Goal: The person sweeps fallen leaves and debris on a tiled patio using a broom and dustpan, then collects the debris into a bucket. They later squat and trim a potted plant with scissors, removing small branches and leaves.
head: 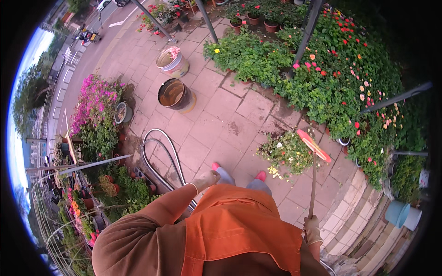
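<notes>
My right hand (311, 226), in a pale thin glove, grips the wooden handle (313, 186) of a broom. Its red and orange broom head (313, 146) lies over the right side of a heap of plant cuttings (286, 151). White, yellow and red blooms show among the leaves. My left hand (208, 178), also gloved, hangs in front of my orange apron (238, 224) with its fingers curled and no object showing in it. Below that hand, a hose (176, 160) loops over the paving.
A dark bucket (173, 95) and a pale bucket (172, 62) with pink flowers stand ahead. Potted roses (317, 86) line the right, near metal posts (305, 38). Bougainvillea (95, 100) and pots border the left. Brick steps (355, 220) curve at right, near blue tubs (397, 213).
</notes>
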A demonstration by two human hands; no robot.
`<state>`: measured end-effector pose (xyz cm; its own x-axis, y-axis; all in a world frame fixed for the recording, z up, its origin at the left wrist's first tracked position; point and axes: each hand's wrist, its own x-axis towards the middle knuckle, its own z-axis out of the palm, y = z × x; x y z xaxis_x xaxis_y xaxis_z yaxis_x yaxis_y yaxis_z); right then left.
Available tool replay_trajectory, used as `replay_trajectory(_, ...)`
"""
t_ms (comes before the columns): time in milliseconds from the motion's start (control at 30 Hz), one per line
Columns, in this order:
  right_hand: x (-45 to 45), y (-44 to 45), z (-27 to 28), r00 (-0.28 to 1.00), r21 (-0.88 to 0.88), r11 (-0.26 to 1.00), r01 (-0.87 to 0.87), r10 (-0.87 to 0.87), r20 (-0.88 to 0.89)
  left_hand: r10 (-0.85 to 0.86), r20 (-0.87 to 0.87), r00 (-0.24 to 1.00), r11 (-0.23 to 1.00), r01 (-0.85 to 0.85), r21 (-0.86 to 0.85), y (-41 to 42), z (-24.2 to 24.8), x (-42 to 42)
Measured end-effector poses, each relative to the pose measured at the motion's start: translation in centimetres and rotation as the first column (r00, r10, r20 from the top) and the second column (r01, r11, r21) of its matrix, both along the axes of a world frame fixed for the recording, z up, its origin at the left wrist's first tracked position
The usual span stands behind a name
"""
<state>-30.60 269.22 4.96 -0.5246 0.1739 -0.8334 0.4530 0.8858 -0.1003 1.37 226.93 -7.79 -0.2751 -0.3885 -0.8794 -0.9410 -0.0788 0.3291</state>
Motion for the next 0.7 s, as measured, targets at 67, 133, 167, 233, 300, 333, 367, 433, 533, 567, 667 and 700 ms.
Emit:
replay_trajectory(67, 1.0, -2.7, 2.0, 0.984, -0.045, 0.983, -0.177, 0.176, -0.039, 0.047, 0.002, 0.999, 0.999, -0.047, 0.000, -1.2, 0.0, 2.3)
replay_trajectory(133, 2.1, -6.3, 3.3, 0.955, -0.045, 0.954, -0.297, 0.296, -0.030, 0.140, -0.018, 0.990, 0.990, -0.140, 0.000, -2.8, 0.3, 5.2)
replay_trajectory(167, 2.8, -8.3, 3.6, 0.941, -0.076, 0.938, -0.339, 0.338, -0.025, 0.180, -0.020, 0.983, 0.984, -0.180, -0.002, -3.9, 0.4, 6.7)
replay_trajectory(233, 4.1, -13.1, 3.7, 0.913, -0.179, 0.898, -0.401, 0.408, 0.002, 0.282, -0.021, 0.959, 0.959, -0.282, -0.003, -6.1, 0.6, 10.2)
replay_trajectory(300, 5.4, -18.7, 2.9, 0.870, -0.241, 0.844, -0.480, 0.493, -0.005, 0.381, -0.040, 0.924, 0.924, -0.382, -0.020, -8.1, 0.8, 14.1)
replay_trajectory(333, 6.1, -21.0, 2.9, 0.845, -0.212, 0.825, -0.524, 0.535, -0.005, 0.439, -0.025, 0.898, 0.898, -0.439, -0.025, -9.0, 0.8, 16.0)
replay_trajectory(367, 6.7, -23.5, 3.0, 0.848, -0.272, 0.821, -0.501, 0.529, 0.034, 0.471, -0.056, 0.880, 0.880, -0.473, -0.039, -9.8, 0.9, 18.0)
replay_trajectory(433, 8.0, -28.7, 2.8, 0.860, -0.359, 0.831, -0.425, 0.495, 0.126, 0.535, -0.067, 0.842, 0.840, -0.539, -0.061, -11.6, 1.0, 21.8)
replay_trajectory(533, 9.7, -36.3, 1.9, 0.906, -0.359, 0.929, -0.088, 0.225, 0.360, 0.645, -0.161, 0.747, 0.742, -0.663, -0.102, -14.8, 1.5, 26.7)
replay_trajectory(567, 10.0, -38.5, 1.6, 0.885, -0.362, 0.931, -0.041, 0.202, 0.420, 0.673, -0.196, 0.713, 0.707, -0.698, -0.113, -16.3, 1.6, 28.0)
replay_trajectory(667, 9.8, -46.0, -0.1, 0.779, -0.351, 0.935, 0.042, 0.189, 0.598, 0.837, -0.357, 0.414, 0.431, -0.902, -0.035, -21.5, 1.2, 30.8)
replay_trajectory(700, 9.7, -48.7, -0.7, 0.706, -0.360, 0.931, 0.059, 0.216, 0.674, 0.817, -0.420, 0.394, 0.411, -0.910, -0.055, -23.4, 1.3, 31.9)
